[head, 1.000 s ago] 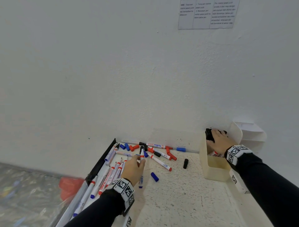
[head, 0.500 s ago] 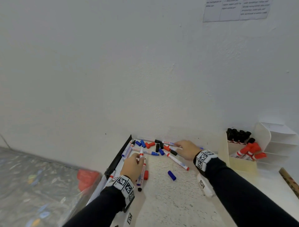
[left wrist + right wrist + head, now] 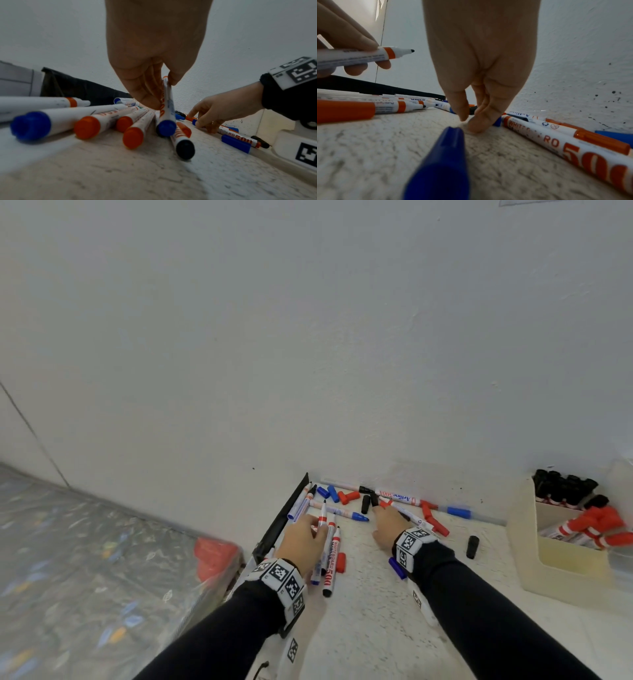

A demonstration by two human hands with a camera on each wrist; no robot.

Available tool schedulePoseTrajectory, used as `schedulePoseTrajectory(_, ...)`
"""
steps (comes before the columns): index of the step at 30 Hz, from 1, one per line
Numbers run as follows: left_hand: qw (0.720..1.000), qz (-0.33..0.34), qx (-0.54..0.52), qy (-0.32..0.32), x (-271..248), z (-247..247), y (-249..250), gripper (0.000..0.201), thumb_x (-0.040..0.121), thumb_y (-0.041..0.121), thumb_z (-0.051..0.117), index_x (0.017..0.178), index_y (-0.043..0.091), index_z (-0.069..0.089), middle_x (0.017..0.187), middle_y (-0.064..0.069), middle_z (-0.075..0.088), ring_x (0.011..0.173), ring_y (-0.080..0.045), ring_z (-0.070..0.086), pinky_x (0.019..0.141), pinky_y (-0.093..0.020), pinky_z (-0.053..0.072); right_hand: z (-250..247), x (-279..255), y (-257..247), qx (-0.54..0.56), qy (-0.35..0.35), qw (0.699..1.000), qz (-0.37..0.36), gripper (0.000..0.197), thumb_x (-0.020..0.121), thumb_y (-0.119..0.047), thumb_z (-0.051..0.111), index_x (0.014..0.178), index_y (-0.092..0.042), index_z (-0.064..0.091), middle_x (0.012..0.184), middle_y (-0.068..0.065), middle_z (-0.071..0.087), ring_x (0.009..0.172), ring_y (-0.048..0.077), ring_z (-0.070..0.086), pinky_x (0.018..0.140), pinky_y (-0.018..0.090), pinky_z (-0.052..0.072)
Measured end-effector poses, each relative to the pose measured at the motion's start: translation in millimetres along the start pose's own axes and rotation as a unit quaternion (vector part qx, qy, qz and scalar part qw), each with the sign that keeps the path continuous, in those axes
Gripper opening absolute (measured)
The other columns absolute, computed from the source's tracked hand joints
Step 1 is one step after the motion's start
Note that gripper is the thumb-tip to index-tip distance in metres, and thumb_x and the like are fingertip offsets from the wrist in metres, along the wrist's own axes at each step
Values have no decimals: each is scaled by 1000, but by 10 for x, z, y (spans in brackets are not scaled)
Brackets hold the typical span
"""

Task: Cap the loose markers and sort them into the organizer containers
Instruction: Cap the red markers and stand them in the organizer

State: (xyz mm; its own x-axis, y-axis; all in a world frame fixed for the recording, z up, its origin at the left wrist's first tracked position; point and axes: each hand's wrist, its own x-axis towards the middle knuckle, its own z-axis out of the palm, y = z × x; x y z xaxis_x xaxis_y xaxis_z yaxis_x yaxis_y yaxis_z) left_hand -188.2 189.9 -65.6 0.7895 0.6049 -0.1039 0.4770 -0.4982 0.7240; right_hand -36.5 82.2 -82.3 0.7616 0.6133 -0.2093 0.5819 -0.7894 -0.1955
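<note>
Left hand (image 3: 301,542) pinches an uncapped marker (image 3: 322,520), tip pointing away toward the wall. Right hand (image 3: 388,522), fingers down and empty, nearer the black cap (image 3: 365,503) lying just beyond its fingertips.

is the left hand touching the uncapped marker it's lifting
Touching. In the right wrist view the left hand has fingers curled round the uncapped marker, thumb beneath, no gap; the head view agrees.
</note>
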Motion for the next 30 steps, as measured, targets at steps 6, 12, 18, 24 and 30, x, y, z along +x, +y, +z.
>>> schedulePoseTrajectory(6, 999, -5, 25, -27, -45, 74, 16, 40, 97, 40, 39, 130, 18, 46, 118, -4, 60, 78, -5, 55, 63, -15, 45, -2, -35, 52, 14, 0, 999, 47, 34, 94, -13, 47, 127, -4, 46, 128, 12, 54, 117, 23, 53, 93, 26, 44)
schedulePoseTrajectory(12, 998, -3, 53, -39, -104, 111, 44, 40, 97, 44, 36, 130, 23, 43, 118, -1, 60, 83, -8, 58, 81, -28, 54, -30, -139, 193, 58, 34, 996, 62, 26, 94, -13, 47, 118, -6, 52, 111, 9, 60, 99, 21, 59, 78, 24, 44)
schedulePoseTrajectory(18, 997, 11, 61, -37, -186, 155, 89, 41, 97, 41, 38, 133, 22, 42, 122, -2, 58, 97, -13, 59, 86, -28, 52, -53, -312, 342, 39, -32, 999, -4, 44, 93, -20, 45, 137, -22, 41, 138, 7, 43, 121, 20, 47, 99, 26, 39)
schedulePoseTrajectory(24, 997, 19, 67, -44, -222, 197, 103, 40, 96, 38, 41, 132, 21, 44, 123, -2, 57, 104, -15, 58, 90, -26, 50, -27, -329, 323, 64, 19, 998, 4, 50, 90, -10, 49, 135, -24, 33, 134, 5, 38, 96, 14, 55, 72, 22, 49)
schedulePoseTrajectory(30, 996, 27, 63, -55, -247, 229, 99, 38, 96, 39, 41, 131, 22, 44, 123, -2, 57, 95, -10, 53, 81, -22, 47, 15, -318, 328, 49, -5, 999, -6, 19, 87, -11, 55, 103, -21, 53, 110, 2, 56, 97, 15, 55, 79, 20, 44)
